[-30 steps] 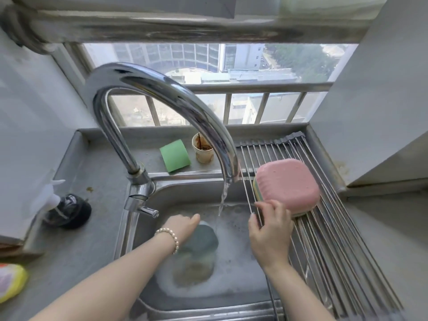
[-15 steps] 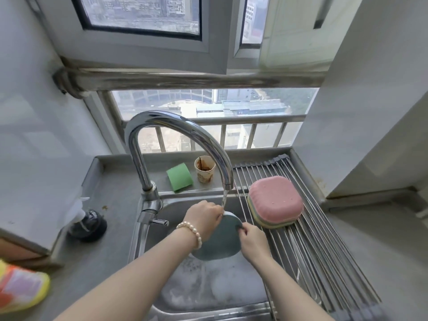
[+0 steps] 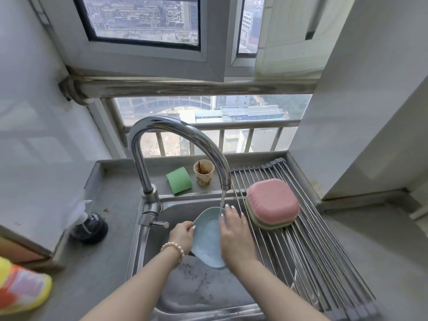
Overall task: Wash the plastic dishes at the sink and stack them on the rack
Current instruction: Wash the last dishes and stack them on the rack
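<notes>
Head view: left hand (image 3: pixel 181 235) grips the edge of the blue plastic dish (image 3: pixel 206 237), held tilted over the sink (image 3: pixel 150 230) under the faucet (image 3: pixel 180 144) stream. Right hand (image 3: pixel 234 232), fingers straight, presses its face. Wet, soapy plastic could slip into the basin; water may splash toward the stacked dishes (image 3: pixel 272 203) on the rack (image 3: pixel 312 251).

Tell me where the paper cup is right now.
In the head view the paper cup stands on the ledge behind the sink, between the green sponge and the faucet spout.
</notes>
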The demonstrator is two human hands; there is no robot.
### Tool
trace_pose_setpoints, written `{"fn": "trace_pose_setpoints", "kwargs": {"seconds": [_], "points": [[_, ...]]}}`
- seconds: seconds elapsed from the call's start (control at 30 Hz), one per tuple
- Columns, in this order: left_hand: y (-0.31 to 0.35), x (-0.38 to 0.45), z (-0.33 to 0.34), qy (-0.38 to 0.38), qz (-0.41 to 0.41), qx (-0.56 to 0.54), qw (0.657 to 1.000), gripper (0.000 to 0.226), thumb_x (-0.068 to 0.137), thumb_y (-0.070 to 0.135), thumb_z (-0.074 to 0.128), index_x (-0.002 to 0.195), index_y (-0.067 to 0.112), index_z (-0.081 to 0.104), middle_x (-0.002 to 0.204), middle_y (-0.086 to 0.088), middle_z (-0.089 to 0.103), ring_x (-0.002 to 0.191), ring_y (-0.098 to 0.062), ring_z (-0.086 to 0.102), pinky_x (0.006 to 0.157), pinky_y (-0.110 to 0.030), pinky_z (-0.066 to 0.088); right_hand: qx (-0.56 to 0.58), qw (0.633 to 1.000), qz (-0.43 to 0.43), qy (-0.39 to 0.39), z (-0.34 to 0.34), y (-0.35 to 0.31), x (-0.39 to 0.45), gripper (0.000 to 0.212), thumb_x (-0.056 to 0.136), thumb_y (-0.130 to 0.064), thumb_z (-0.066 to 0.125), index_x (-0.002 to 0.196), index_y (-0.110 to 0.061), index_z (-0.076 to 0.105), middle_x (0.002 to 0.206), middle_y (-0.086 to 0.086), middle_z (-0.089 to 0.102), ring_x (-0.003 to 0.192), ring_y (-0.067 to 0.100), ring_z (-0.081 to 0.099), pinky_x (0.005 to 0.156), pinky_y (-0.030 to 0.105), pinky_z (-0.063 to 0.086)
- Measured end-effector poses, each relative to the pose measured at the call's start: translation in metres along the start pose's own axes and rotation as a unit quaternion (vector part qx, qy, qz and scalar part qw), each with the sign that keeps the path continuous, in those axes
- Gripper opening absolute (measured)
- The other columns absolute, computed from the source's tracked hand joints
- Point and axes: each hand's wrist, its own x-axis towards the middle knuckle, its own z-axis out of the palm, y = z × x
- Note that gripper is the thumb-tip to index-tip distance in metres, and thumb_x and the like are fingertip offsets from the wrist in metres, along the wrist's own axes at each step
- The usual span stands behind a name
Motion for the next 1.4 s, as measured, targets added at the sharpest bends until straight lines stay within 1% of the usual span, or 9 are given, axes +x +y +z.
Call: {"fn": "trace_pose_setpoints", "kwargs": {"seconds": [0.13,0.23,0.47,0.6,0.73,0.93,1.1,1.27,1.4], "points": [[0.003,-0.002,0.008,0.01,0.005,-0.068,0.998,0.017,0.095,0.015,0.053,0.085,0.02,0.066,0.078,-0.002,0.065,0.076,-0.018,0.055,0.067,-0.026,0.04,-0.071,0.992,-0.036,-0.097,0.015,-0.006,-0.013,0.07,0.1,-0.045,0.032,0.149,0.002,0.017,0.158,0.019,0.007,0.147,0.034,0.0,0.114,0.045,-0.014],[0.004,-0.004,0.021,-0.013,0.008,-0.188,0.982,0.025,0.095,0.005,0.053,0.079,0.021,0.066,0.078,-0.004,0.068,0.079,-0.02,0.058,0.076,-0.034,0.05,-0.059,0.992,-0.01,-0.109,0.006,-0.014,0.003,0.065,0.103,-0.041,0.018,0.151,-0.002,-0.003,0.159,0.017,-0.009,0.146,0.03,-0.012,0.115,0.043,-0.014],[0.003,-0.006,0.017,0.031,-0.035,-0.404,0.914,0.014,0.096,0.001,0.05,0.095,0.0,0.064,0.064,-0.001,0.068,0.061,-0.012,0.064,0.048,-0.018,0.051,0.123,0.97,-0.132,-0.16,0.007,-0.037,-0.002,0.076,0.092,-0.018,0.04,0.152,-0.008,-0.006,0.159,0.014,0.008,0.147,0.024,0.006,0.119,0.032,-0.002],[0.0,-0.001,0.0,0.072,0.007,-0.297,0.952,0.015,0.096,0.008,0.054,0.09,0.014,0.066,0.068,0.007,0.069,0.07,-0.018,0.068,0.067,-0.033,0.057,0.125,0.968,-0.182,-0.116,0.011,-0.022,-0.02,0.064,0.09,-0.006,0.045,0.15,-0.01,0.023,0.152,0.012,0.033,0.137,0.027,0.032,0.114,0.032,0.023],[0.008,-0.005,-0.02,0.109,0.072,-0.148,0.98,0.019,0.096,0.015,0.053,0.101,0.016,0.071,0.087,0.001,0.071,0.089,-0.026,0.066,0.077,-0.039,0.054,0.082,0.968,-0.23,0.051,0.027,0.011,-0.023,0.015,0.069,-0.014,0.063,0.082,-0.02,0.067,0.084,-0.006,0.069,0.081,0.016,0.064,0.095,0.029,0.043],[0.027,-0.004,-0.027,0.059,0.051,0.026,0.997,0.025,0.094,0.013,0.043,0.09,0.009,0.067,0.095,-0.017,0.068,0.089,-0.033,0.064,0.077,-0.038,0.054,0.126,0.983,-0.118,0.055,0.028,0.037,-0.023,0.031,0.082,-0.047,0.052,0.07,-0.026,0.072,0.085,-0.013,0.072,0.096,0.017,0.067,0.09,0.05,0.049],[0.035,0.003,-0.026,-0.037,0.035,0.055,0.997,0.039,0.099,0.019,0.039,0.136,0.012,0.05,0.14,-0.009,0.051,0.129,-0.026,0.046,0.104,-0.03,0.034,0.587,0.802,0.108,-0.001,0.006,0.036,-0.02,0.012,0.088,-0.003,0.064,0.078,-0.003,0.07,0.07,0.004,0.067,0.069,0.012,0.059,0.068,0.024,0.047],[0.045,-0.006,-0.013,-0.053,0.091,-0.079,0.991,0.035,0.096,0.036,0.052,0.066,0.017,0.053,0.065,0.002,0.052,0.064,-0.012,0.046,0.063,-0.028,0.038,0.735,0.64,0.223,-0.032,-0.013,0.04,-0.006,0.016,0.094,-0.005,0.054,0.083,-0.003,0.065,0.072,0.006,0.064,0.062,0.011,0.056,0.059,0.02,0.044],[0.045,-0.009,-0.013,-0.081,0.027,-0.198,0.976,0.032,0.09,0.028,0.065,0.062,0.014,0.056,0.061,-0.001,0.053,0.061,-0.015,0.047,0.055,-0.024,0.038,0.606,0.771,0.193,-0.034,-0.037,0.034,0.01,0.02,0.097,-0.003,0.047,0.103,-0.007,0.066,0.088,-0.001,0.065,0.079,0.007,0.057,0.064,0.009,0.045]]}}
